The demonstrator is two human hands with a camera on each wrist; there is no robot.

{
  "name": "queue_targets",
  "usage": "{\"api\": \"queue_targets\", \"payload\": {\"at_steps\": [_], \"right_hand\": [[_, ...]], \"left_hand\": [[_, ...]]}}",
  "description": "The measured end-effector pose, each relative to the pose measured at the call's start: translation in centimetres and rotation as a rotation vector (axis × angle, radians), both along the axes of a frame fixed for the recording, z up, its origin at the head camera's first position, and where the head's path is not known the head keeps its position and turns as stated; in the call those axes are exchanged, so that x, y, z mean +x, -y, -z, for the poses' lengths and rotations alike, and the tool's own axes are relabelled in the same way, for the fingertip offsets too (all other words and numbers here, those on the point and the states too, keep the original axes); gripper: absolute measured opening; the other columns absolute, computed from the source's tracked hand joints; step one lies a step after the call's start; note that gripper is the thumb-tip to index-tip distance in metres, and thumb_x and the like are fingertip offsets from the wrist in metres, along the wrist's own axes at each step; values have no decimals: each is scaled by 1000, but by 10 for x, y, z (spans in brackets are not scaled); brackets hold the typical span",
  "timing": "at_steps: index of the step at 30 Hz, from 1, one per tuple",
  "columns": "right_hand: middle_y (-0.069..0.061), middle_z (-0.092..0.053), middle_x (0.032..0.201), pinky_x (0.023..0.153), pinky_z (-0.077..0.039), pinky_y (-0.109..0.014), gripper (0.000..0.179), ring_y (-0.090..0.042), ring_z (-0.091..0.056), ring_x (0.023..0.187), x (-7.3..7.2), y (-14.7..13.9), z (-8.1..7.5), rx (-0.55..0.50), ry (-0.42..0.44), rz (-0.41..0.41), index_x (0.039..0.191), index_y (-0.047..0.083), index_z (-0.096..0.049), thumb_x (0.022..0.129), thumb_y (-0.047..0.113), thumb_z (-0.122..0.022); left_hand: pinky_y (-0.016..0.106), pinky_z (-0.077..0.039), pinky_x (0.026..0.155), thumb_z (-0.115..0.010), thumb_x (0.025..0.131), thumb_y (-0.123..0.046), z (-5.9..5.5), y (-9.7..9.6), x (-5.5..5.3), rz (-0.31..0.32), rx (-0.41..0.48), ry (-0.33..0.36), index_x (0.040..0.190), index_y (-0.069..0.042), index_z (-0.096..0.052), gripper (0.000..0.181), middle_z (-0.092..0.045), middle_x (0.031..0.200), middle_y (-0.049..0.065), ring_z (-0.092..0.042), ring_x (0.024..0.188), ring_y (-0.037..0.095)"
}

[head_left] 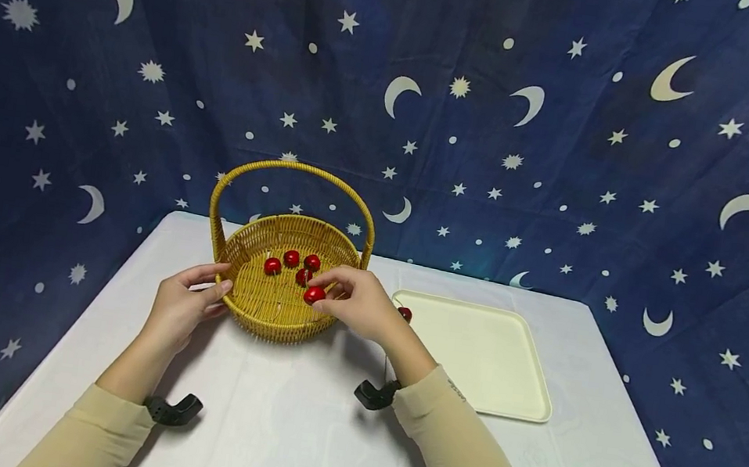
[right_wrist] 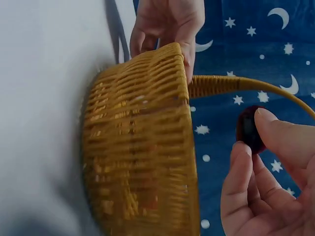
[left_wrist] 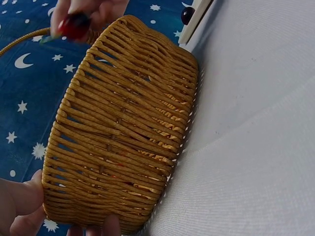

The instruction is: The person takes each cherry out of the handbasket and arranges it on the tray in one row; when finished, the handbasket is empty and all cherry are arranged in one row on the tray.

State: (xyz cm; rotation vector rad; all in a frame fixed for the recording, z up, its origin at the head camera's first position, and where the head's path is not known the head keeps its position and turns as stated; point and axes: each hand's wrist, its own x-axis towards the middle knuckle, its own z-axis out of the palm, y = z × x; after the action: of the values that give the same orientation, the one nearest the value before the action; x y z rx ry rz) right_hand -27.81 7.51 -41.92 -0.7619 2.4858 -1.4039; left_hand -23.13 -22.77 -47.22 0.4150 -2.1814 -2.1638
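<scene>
My left hand point(head_left: 184, 303) grips the near left rim of a round woven basket point(head_left: 273, 328), thumb over the edge and fingers against the outer wall. Above the basket's right side, my right hand point(head_left: 361, 304) pinches a shiny red cherry point(head_left: 314, 295) between thumb and fingertips. In the right wrist view the pinched cherry point(right_wrist: 250, 130) looks dark and is held higher than the rim. Inside the basket lie several more red cherries point(head_left: 272, 266). One further cherry point(head_left: 404, 314) sits at the tray's left edge, partly hidden by the right hand and forearm.
A cream rectangular tray point(head_left: 472, 357) lies right of the basket on the white tablecloth point(head_left: 292, 428). The basket's tall arched handle point(head_left: 298, 167) stands upright. Behind the table hangs a dark blue cloth point(head_left: 452, 181) with moons and stars.
</scene>
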Motion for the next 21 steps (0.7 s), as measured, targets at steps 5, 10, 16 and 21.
{"api": "queue_targets", "payload": {"at_steps": [5,10,16,21], "right_hand": [[-2,-78,107,73,-63,-26,27,-16,-70,89,10,-39,8,-30,-16,49,117,15,-82,91,9,-85],[-8,-79,110,71,-61,-22,29,-17,-70,86,12,-81,19,-42,-13,133,117,12,-82,89,4,-85],[-14,-79,114,73,-61,-21,31,-14,-70,85,8,-127,31,19,-20,285,119,7,-80,89,2,-85],[-10,-80,112,76,-58,-26,31,-16,-71,88,6,-152,39,139,-50,425,119,11,-80,89,5,-87]], "left_hand": [[28,-69,90,-71,105,-12,0,0,1,-1,1,3,154,-2,-57,52,-50,130,8,-72,92,3],[27,-69,89,-72,104,-11,-1,-1,0,3,-9,1,154,-2,-57,53,-50,134,11,-72,92,3],[24,-68,86,-72,104,-11,-2,-1,1,6,-2,7,153,-2,-57,53,-50,134,12,-73,93,4],[25,-68,88,-72,104,-11,-3,-2,2,3,-5,11,154,-2,-57,53,-52,130,9,-73,93,3]]}}
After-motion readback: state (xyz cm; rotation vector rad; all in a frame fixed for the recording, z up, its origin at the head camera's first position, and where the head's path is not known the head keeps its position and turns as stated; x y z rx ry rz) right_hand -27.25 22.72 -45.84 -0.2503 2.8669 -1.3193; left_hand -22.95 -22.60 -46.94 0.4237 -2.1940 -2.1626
